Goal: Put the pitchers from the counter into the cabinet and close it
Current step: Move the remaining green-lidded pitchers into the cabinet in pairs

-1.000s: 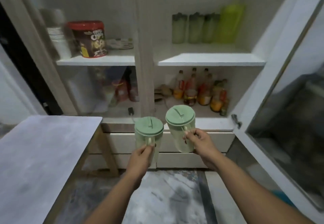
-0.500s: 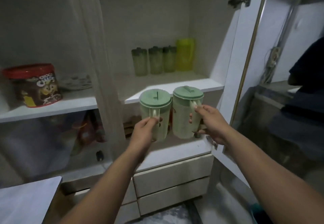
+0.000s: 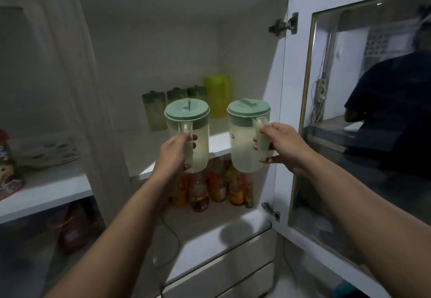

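Head view: the left hand [image 3: 173, 153] is gripping one translucent green-lidded plastic pitcher [image 3: 190, 132] by its handle; the right hand [image 3: 281, 144] is gripping another [image 3: 245, 134], both upright before the white cabinet shelf [image 3: 219, 143].

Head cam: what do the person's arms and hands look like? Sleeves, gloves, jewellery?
Both forearms are bare up to the frame edge, so no sleeves show. The left hand and right hand wear no gloves. No watch, bracelet or ring is visible on either. Fingernails look short and unpainted, though the dim light makes fine detail hard to tell.
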